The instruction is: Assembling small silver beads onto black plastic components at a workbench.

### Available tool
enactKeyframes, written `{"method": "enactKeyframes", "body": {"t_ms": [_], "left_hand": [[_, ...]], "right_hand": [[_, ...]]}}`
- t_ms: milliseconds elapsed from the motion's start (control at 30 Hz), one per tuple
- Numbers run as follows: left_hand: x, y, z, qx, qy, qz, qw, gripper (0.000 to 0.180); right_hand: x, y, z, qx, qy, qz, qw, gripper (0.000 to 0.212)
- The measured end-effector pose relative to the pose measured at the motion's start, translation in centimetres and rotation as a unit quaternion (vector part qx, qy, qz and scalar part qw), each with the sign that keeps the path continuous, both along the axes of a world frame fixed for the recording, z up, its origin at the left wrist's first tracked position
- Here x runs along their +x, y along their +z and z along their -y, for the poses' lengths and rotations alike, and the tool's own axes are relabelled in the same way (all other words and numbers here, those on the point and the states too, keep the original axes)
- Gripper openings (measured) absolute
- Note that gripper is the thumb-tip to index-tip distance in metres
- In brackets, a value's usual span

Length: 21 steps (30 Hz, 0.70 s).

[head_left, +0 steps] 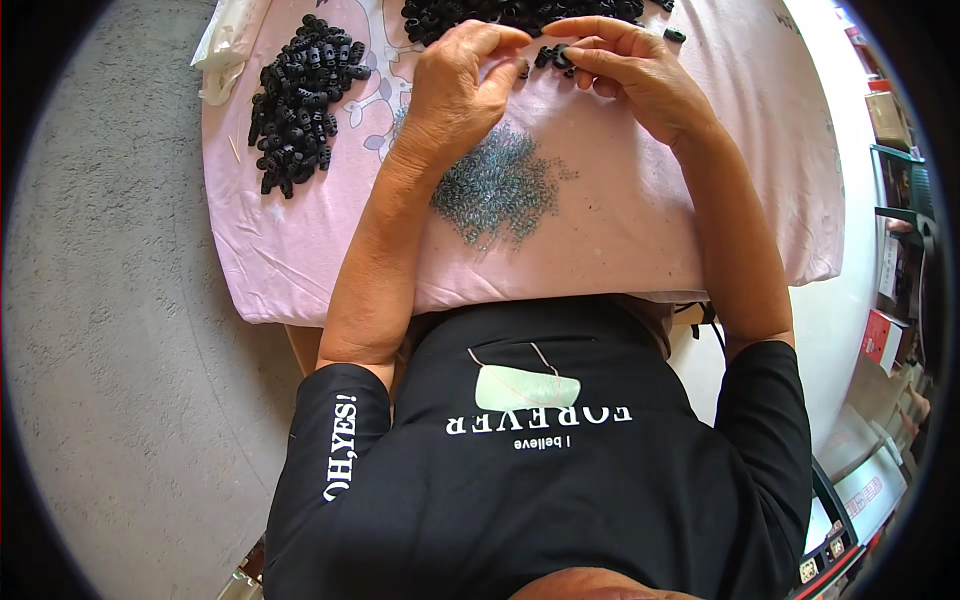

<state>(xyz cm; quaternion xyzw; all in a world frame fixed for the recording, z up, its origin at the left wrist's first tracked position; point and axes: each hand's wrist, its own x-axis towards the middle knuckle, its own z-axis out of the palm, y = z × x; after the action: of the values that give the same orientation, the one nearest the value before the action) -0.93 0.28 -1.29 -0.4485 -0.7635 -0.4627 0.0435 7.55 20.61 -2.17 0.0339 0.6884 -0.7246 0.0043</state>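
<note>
Both hands are raised over the far middle of the pink-covered table. My left hand is closed in a pinch, with a small black plastic part at its thumb and fingertips. To its right, my right hand has its thumb and fingers bent together at another small black part; its index finger reaches toward the left hand. Several loose black parts show between the hands. Below them, beside my left wrist, spreads a heap of tiny metal springs.
A heap of black ribbed parts lies on the table's left side. A larger black heap is at the far edge, with a single part to its right. A white plastic bag hangs at the far left corner. Cluttered shelves stand at right.
</note>
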Motion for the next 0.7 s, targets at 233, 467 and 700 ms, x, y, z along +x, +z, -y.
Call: {"method": "enactKeyframes", "body": {"t_ms": [233,467,700], "left_hand": [[-1.0,-0.6,0.8,-0.073,0.036,-0.116,0.99,0.01],[-1.1,2.4,3.7,-0.185,-0.055,0.095,0.977,0.009],[-0.1,2.2,2.9,-0.223,-0.107,0.049,0.968,0.007]], "right_hand": [[-0.5,-1.1,-1.3,-0.025,-0.039,0.008,0.999,0.025],[-0.3,-1.2,-1.0,-0.011,-0.025,0.015,1.0,0.022],[-0.2,-1.0,-0.7,0.017,-0.034,0.023,0.999,0.023]]}}
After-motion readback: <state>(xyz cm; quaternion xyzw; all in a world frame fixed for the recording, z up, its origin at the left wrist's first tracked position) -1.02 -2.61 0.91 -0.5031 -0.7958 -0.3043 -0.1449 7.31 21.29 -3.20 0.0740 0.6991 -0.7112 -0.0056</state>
